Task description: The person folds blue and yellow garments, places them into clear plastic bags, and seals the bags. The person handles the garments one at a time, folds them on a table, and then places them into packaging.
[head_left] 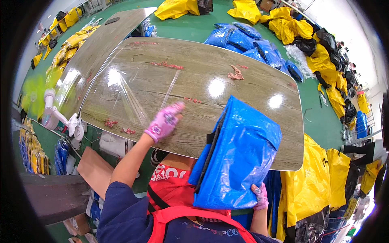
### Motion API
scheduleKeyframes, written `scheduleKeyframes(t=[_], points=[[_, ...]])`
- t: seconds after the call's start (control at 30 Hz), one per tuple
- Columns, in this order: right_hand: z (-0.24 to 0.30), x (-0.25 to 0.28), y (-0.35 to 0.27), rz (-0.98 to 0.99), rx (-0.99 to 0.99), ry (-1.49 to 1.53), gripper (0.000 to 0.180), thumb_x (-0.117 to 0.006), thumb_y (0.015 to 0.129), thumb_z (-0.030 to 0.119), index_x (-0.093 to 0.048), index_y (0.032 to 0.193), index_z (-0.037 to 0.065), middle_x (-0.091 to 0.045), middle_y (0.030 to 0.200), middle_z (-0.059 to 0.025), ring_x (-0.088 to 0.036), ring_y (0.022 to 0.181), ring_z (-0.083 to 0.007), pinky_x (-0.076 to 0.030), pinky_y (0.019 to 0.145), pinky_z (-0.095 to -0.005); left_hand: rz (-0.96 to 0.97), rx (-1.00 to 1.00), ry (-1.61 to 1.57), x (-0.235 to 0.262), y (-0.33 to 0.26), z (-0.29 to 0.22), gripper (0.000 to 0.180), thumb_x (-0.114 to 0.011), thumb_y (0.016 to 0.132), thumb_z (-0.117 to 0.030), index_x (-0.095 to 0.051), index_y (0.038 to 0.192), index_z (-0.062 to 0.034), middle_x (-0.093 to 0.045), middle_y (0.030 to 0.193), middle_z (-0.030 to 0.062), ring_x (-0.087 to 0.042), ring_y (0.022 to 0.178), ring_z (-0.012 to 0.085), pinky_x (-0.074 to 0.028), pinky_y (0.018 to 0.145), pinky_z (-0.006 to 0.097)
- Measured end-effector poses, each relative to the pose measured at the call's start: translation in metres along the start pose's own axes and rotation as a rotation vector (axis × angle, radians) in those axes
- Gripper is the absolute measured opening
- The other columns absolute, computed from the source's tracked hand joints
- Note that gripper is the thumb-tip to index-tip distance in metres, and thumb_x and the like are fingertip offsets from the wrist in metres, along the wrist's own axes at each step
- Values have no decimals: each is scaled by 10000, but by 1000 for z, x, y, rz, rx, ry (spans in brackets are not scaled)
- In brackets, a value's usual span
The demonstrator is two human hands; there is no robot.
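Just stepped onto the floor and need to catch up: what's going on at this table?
A person in a red apron stands at a wood-grain table. Their right hand, in a pink glove, grips the lower edge of a folded blue woven plastic bag resting on the table's near edge. Their left hand, also gloved, reaches onto a clear plastic sheet lying on the tabletop. Yellow bags hang beside the table.
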State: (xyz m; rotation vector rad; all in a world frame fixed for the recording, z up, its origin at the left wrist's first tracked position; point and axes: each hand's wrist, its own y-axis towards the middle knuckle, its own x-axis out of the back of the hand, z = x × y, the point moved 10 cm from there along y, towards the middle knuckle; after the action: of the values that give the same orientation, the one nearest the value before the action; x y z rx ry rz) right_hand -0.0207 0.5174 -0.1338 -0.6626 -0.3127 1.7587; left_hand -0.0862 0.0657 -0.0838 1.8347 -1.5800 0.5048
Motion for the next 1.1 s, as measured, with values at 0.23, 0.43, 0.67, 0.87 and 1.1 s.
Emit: scheduleKeyframes(t=[0.23, 0.43, 0.67, 0.87, 1.1], points=[[4, 10, -21, 26, 127, 121, 595, -775, 769, 230, -509, 1256, 12, -640, 1119, -100, -649, 961, -251, -533, 862, -399, 26, 359, 841, 102, -20, 129, 429, -375, 974, -226, -449, 1394, -175, -390, 1475, 58, -375, 1340, 304, -242, 1127, 475], [7, -7, -25, 96, 215, 192, 623, -751, 793, 237, -468, 1299, 7, -621, 1170, -125, -635, 1015, -268, -523, 889, -412, 78, 97, 267, 47, -7, 55, 448, -312, 997, -253, -415, 1409, -110, -469, 1409, 96, -389, 1333, 299, -239, 1120, 508], [31, 15, -32, 133, 250, 191, 643, -771, 771, 218, -471, 1290, -15, -635, 1152, -148, -654, 998, -279, -535, 882, -423, 340, -97, 349, -64, -45, -50, 722, -455, 887, -588, -415, 1406, -88, -338, 1495, 134, -243, 1405, 347, -113, 1143, 537], [44, 4, -26, 171, 146, -120, 619, -824, 680, 285, -582, 1156, -29, -660, 1038, -87, -650, 884, -186, -526, 803, -316, 136, -13, 630, -48, -38, -34, 490, -444, 952, -380, -451, 1390, -162, -369, 1486, 71, -330, 1362, 330, -158, 1137, 517], [57, -20, 9, 307, -120, -373, 681, -826, 689, 270, -550, 1232, -36, -655, 1120, -125, -653, 964, -224, -521, 893, -368, 220, 70, 317, -32, -41, -16, 458, -287, 1008, -298, -381, 1440, -178, -320, 1518, 58, -264, 1403, 314, -79, 1155, 501]])
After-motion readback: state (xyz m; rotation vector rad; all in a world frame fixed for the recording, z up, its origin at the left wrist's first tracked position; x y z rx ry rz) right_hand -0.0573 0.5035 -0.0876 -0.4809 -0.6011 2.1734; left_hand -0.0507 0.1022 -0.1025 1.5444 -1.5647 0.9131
